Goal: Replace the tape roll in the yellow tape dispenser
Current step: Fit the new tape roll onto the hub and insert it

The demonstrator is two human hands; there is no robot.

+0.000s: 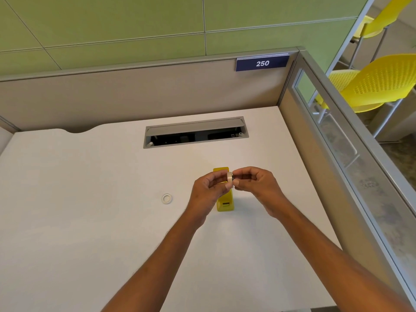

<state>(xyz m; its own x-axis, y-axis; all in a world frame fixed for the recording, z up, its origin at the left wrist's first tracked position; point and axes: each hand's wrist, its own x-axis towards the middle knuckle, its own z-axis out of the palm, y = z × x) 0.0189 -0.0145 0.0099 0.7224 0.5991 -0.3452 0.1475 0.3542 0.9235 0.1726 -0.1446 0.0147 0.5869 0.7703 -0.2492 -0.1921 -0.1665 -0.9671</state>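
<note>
Reaching in from the near edge, 2 bare forearms cross the white desk (90, 221) and meet above its middle. Left hand (208, 190): fingers curled, thumb and fingertips pinching a small pale tape roll (229, 178) held on edge. Right hand (256, 185): fingers curled in, thumb and forefinger closed at the roll's right face; there is something small and dark at the fingertips, too small to tell what. Both hands are raised off the desk and touching the roll from opposite sides.

Directly under and behind the hands, the yellow tape dispenser (225, 202) stands on the desk, its length running away from the person, its middle hidden by the hands. No roll can be seen in its visible parts.

Left of the dispenser, apart from it, a thin white ring (166, 198) lies flat on the desk.

Farther back, a grey cable tray (195, 131) is set into the desk with its lid tilted open and a dark interior.

Beyond that, a beige partition with a blue sign (262, 63) reading 250. A green wall rises behind. To the right, past a glass side panel, are 2 yellow chairs (378, 84).
</note>
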